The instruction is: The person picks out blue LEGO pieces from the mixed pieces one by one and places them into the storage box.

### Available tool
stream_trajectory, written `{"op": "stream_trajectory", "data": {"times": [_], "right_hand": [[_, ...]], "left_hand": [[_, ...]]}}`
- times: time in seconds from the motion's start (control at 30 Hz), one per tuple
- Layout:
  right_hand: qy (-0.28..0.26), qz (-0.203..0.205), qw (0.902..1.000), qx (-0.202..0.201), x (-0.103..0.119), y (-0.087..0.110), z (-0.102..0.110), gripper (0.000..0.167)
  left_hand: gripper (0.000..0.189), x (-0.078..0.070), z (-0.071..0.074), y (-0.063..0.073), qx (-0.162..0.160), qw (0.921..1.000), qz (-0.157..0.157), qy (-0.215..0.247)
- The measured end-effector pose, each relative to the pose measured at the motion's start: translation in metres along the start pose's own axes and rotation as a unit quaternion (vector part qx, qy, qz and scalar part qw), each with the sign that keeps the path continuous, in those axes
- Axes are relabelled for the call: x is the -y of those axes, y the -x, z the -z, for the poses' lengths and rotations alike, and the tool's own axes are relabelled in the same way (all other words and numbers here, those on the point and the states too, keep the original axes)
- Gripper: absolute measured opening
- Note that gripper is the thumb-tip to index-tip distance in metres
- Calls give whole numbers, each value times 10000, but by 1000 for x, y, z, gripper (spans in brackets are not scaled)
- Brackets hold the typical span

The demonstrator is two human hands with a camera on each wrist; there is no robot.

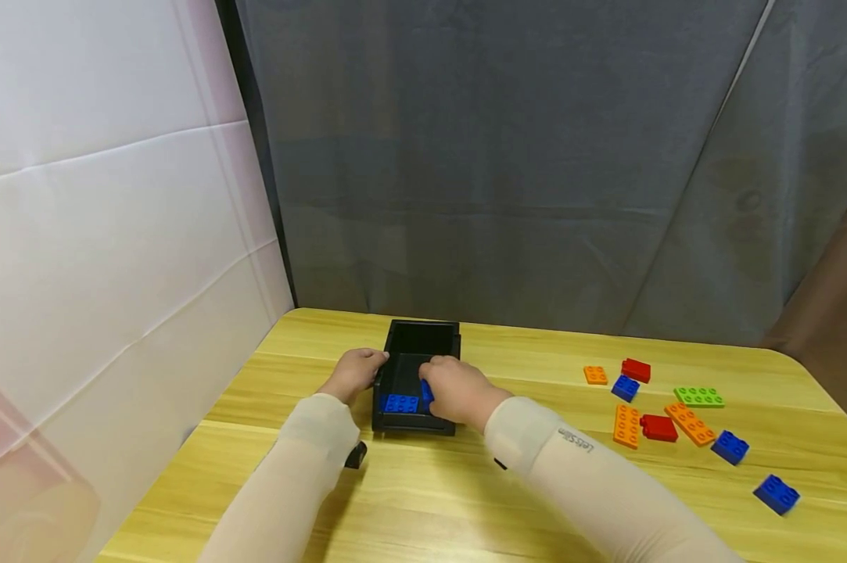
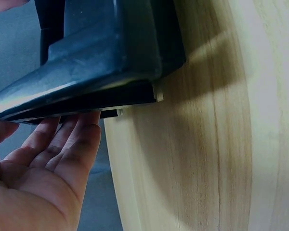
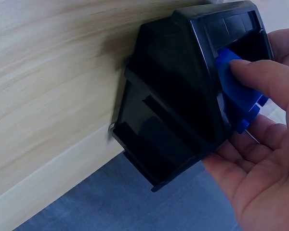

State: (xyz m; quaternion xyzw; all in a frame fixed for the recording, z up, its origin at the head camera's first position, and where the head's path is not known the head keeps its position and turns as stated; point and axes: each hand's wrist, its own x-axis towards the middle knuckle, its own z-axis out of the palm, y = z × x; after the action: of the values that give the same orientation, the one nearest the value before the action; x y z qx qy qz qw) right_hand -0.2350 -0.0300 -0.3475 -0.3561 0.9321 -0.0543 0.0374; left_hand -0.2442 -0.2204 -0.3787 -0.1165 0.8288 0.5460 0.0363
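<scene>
the right hand (image 1: 458,389) is pinching a blue brick (image 3: 235,86) inside the black bin (image 1: 412,425), right of a second brick (image 1: 401,403); the left hand (image 1: 356,371) is gripping the bin's left side.

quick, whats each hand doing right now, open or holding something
Left hand: holding the black bin by its side rim.
Right hand: holding a blue brick between thumb and fingers.

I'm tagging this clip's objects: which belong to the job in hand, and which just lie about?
Job:
bin
blue brick in right hand
another blue brick in bin

Apparently lying about:
three orange bricks
two red bricks
three blue bricks
green brick
</scene>
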Motion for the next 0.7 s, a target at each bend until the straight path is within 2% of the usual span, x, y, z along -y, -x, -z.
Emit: {"op": "stream_trajectory", "data": {"times": [0.47, 0.7], "right_hand": [[264, 66, 9996, -28, 6, -8, -2, 37], [455, -80, 9988, 176, 9, -15, -2, 35]], "left_hand": [[40, 2, 1, 0, 1, 10000, 0, 39], [39, 1, 1, -1, -28, 10000, 3, -32]]}}
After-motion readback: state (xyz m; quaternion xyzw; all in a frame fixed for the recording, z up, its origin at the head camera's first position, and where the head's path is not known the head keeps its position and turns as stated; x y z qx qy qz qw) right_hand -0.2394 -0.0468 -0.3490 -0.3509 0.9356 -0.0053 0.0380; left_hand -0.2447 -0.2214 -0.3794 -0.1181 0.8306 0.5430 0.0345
